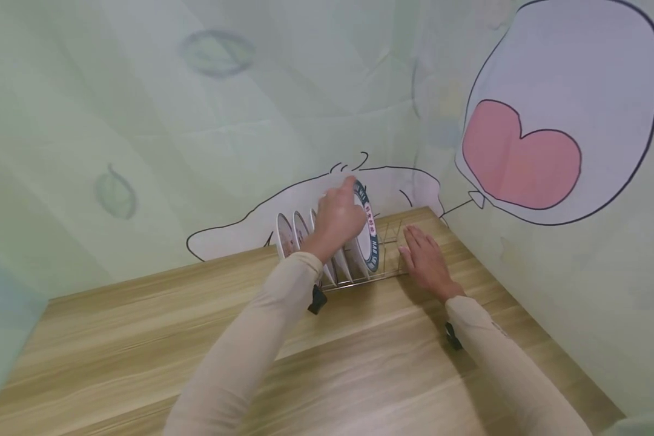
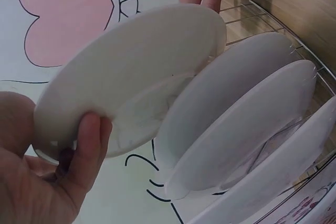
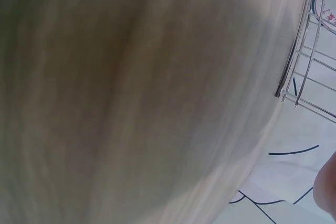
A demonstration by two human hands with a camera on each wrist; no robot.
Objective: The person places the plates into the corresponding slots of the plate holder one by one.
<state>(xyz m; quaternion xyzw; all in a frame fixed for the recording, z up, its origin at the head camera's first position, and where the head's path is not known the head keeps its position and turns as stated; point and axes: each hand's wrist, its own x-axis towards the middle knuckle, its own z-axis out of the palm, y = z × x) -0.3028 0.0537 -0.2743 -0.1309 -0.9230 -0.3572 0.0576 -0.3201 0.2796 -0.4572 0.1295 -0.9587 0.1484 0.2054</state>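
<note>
My left hand (image 1: 340, 219) pinches the upper edge of a white plate (image 1: 366, 241) with a dark teal lettered rim. In the left wrist view, the thumb and fingers grip one end of this plate (image 2: 131, 72), whose plain underside shows. The plate tilts at the right end of a row of plates (image 1: 285, 235) standing on edge in a wire dish rack (image 1: 354, 283). Beside the rack's right end is my right hand (image 1: 426, 260), fingers extended, holding nothing. Only a blurred bit of a finger (image 3: 326, 184) shows in the right wrist view, near the rack's wires.
The rack stands on a wood-grain table (image 1: 158, 327), close to the back wall covering (image 1: 223, 151). Another wall covering with a balloon drawing (image 1: 567, 72) borders the table's right side. A dark strap piece (image 1: 317, 300) is at the left wrist, another (image 1: 453, 336) at the right.
</note>
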